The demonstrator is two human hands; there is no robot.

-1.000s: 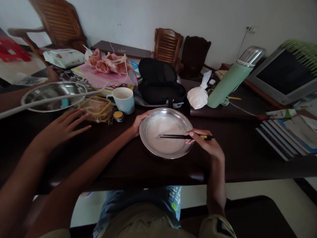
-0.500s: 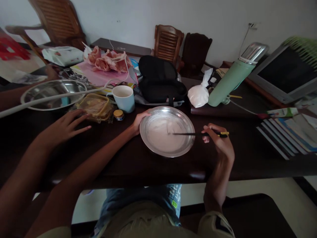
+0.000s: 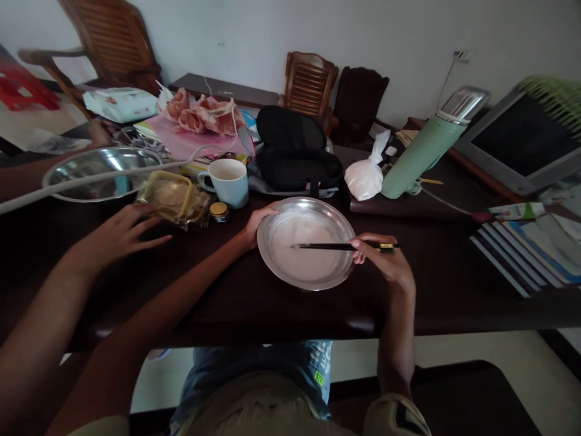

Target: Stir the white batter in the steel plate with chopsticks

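A shallow metal bowl (image 3: 267,266) stands on the dark table, with a pale, milky mixture (image 3: 304,257) in it. My left hand (image 3: 258,224) grips the bowl at its left rim, the fingers partly hidden along its edge. Dark chopsticks (image 3: 329,246) with gold-marked ends are pinched in my right hand (image 3: 374,251), just at the bowl's right side. They lie nearly level across the bowl, and their tips touch the pale mixture left of its middle. Behind the bowl is an open black case (image 3: 297,157).
Another person's spread hand (image 3: 122,233) is by a plastic-wrapped yellow tray (image 3: 170,197). A mug (image 3: 229,184), small jar (image 3: 219,211) and empty metal basin (image 3: 59,175) stand left. At right are a tied bag of white powder (image 3: 364,178), green thermos (image 3: 420,151) and books (image 3: 526,248).
My right hand has moved left to the bowl's rim, and the chopstick tips have shifted left through the mixture. My left hand stays on the bowl.
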